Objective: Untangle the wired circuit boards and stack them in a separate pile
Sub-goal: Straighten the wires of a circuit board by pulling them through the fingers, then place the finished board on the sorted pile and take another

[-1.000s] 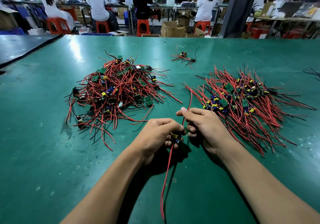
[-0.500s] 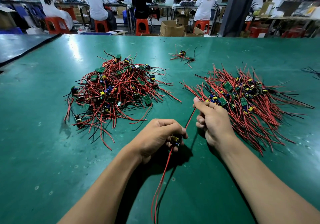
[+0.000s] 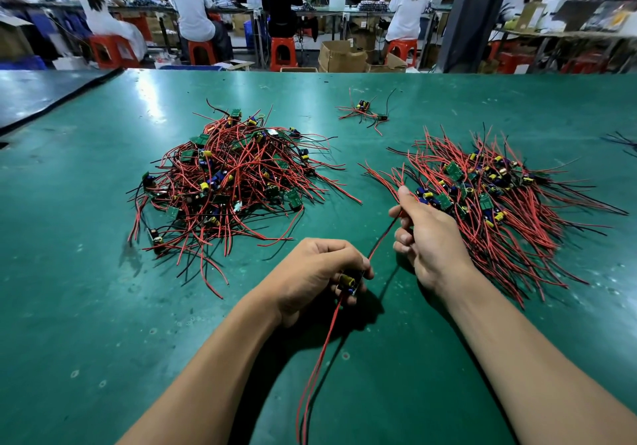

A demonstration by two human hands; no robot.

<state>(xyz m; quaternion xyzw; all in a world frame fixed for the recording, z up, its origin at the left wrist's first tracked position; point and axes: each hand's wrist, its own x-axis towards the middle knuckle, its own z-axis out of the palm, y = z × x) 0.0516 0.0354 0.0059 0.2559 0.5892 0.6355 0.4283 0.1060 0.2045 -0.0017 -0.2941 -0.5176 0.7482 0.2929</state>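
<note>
A tangled heap of circuit boards with red and black wires (image 3: 227, 182) lies on the green table (image 3: 86, 289) at centre left. A second pile with its wires fanned out (image 3: 489, 199) lies at the right. My left hand (image 3: 317, 275) grips one small circuit board (image 3: 349, 282) near the table's front, and red wires (image 3: 317, 368) trail from it toward me. My right hand (image 3: 427, 237) pinches another red wire (image 3: 382, 237) of that board, drawn straight between my two hands, at the near edge of the right pile.
A few loose wired boards (image 3: 365, 113) lie at the far middle of the table. Black wire ends (image 3: 624, 141) show at the right edge. A second table (image 3: 38, 93) joins at far left. Beyond, people sit on red stools (image 3: 282, 53) among cardboard boxes (image 3: 341, 55).
My right hand has moved up and to the right, drawing the red wire out straight from the board in my left hand. My left hand has stayed in place.
</note>
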